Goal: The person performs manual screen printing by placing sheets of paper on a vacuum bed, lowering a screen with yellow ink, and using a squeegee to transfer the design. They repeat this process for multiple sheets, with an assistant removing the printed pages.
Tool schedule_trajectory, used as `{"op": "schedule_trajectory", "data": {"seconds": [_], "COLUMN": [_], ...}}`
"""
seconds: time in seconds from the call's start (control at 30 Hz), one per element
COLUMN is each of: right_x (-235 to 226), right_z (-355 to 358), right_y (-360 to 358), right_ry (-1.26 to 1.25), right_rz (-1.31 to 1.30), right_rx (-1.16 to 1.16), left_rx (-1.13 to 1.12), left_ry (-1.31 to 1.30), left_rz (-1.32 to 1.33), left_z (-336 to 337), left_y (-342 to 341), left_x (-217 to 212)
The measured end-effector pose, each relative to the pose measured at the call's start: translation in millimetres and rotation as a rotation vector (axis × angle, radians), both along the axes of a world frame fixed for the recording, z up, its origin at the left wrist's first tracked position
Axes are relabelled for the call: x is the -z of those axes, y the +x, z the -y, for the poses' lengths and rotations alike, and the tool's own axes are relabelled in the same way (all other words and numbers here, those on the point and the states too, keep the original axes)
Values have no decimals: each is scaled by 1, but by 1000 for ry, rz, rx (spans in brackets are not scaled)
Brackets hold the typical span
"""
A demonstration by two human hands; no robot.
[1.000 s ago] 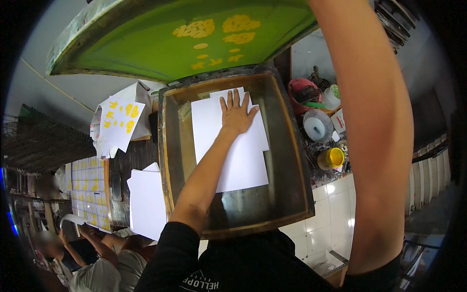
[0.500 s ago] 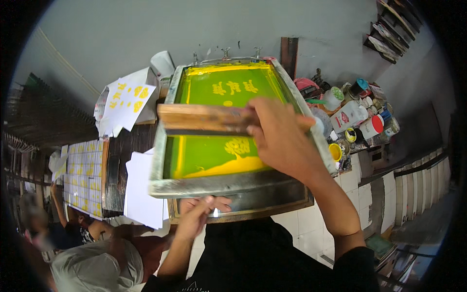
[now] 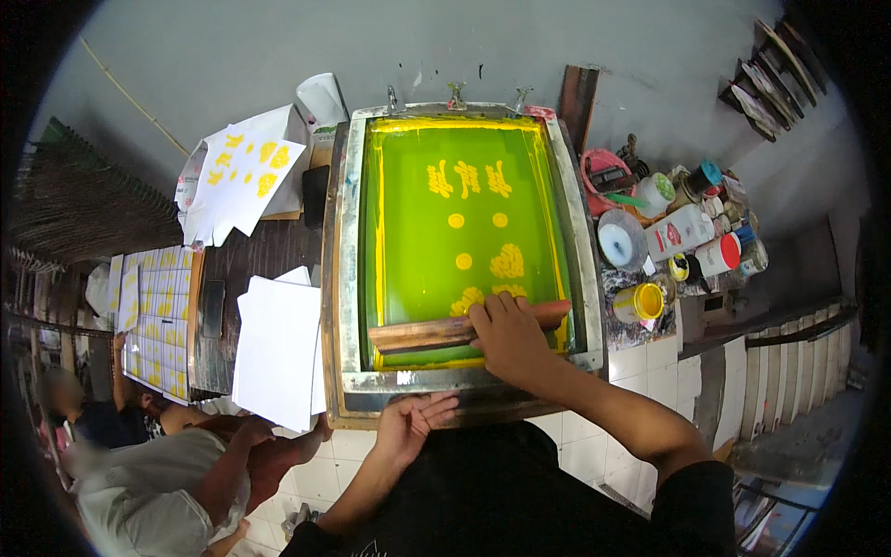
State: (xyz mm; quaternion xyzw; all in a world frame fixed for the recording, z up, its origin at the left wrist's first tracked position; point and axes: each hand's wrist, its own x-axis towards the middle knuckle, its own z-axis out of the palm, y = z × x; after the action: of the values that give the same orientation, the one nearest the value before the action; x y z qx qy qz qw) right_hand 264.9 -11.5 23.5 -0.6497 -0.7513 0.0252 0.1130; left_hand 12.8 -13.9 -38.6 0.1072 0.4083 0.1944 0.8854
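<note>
A screen printing frame (image 3: 587,278) with a green mesh (image 3: 418,251) lies in front of me on a dark wooden board (image 3: 334,399). Yellow characters, dots and leafy shapes show in the mesh, and yellow ink lines its edges. My right hand (image 3: 512,339) grips a wooden squeegee (image 3: 418,334) that lies across the near end of the mesh, slightly tilted. Below the frame's near bar, my left hand (image 3: 415,425) rests by the board's front edge, palm turned up, fingers stretched out and holding nothing.
Blank white paper (image 3: 274,353) is stacked left of the frame, with yellow-printed sheets (image 3: 243,172) behind it. Bottles, jars and a yellow ink tub (image 3: 638,302) crowd the right side. Clamps (image 3: 457,96) stand at the frame's far end. Two people sit at the lower left, near a sheet-covered rack (image 3: 158,325).
The frame's near end has come down from a raised tilt onto the board. My right hand has drawn the squeegee from mid-mesh to the near end. My left hand has shifted slightly right.
</note>
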Motion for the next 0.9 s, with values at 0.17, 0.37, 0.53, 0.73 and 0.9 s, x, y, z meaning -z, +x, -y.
{"op": "schedule_trajectory", "data": {"seconds": [0.17,0.37,0.53,0.73,0.9], "right_x": [6,12,10,-2,-12], "right_z": [-62,-165,-241,-292,-310], "right_y": [30,88,131,165,181], "right_ry": [154,188,209,46,4], "right_rz": [47,121,119,59,-28], "right_rx": [47,87,84,71,130], "left_rx": [77,100,129,166,79], "left_ry": [-17,-58,-63,39,50], "left_rz": [-140,-79,-115,-20,117], "left_z": [-2,-5,-3,2,3], "left_y": [3,1,-4,-10,-11], "left_x": [-12,-15,-9,4,14]}}
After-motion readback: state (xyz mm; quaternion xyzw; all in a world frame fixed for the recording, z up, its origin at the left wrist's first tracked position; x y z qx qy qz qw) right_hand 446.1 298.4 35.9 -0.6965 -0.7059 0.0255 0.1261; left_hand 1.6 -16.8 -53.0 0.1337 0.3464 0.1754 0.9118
